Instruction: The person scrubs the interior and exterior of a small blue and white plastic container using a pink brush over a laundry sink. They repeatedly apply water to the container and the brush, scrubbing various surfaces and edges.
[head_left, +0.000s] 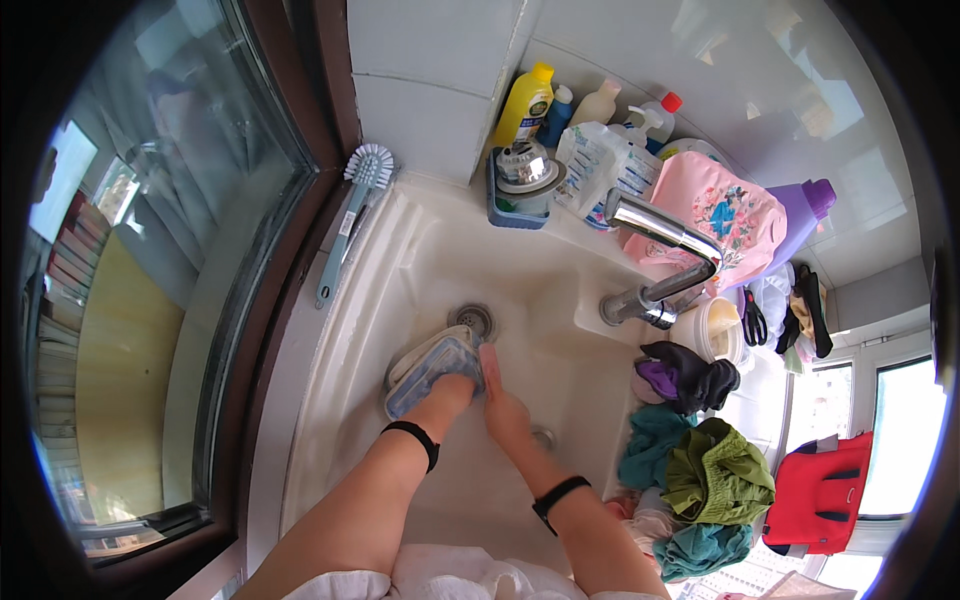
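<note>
A blue and cream fabric item (427, 367), perhaps a pouch or shoe, lies tilted in the white sink (570, 382), partly over the metal drain (472, 321). My left hand (456, 388) reaches into or behind its blue side; the fingers are hidden. Close on its right, my right hand (506, 415) grips a slim pink tool (489, 366), perhaps a brush, whose upper end points towards the drain. The tool's working side does not show. The chrome faucet (667, 232) arches over the sink's right side, and no water is seen running.
A blue-handled scrub brush (349, 225) lies on the left ledge beside the window frame (296, 247). Bottles (525, 105) and a blue soap box (517, 210) stand at the back. Piled clothes (716, 469), a white tub (709, 330) and a red bag (821, 495) are at the right.
</note>
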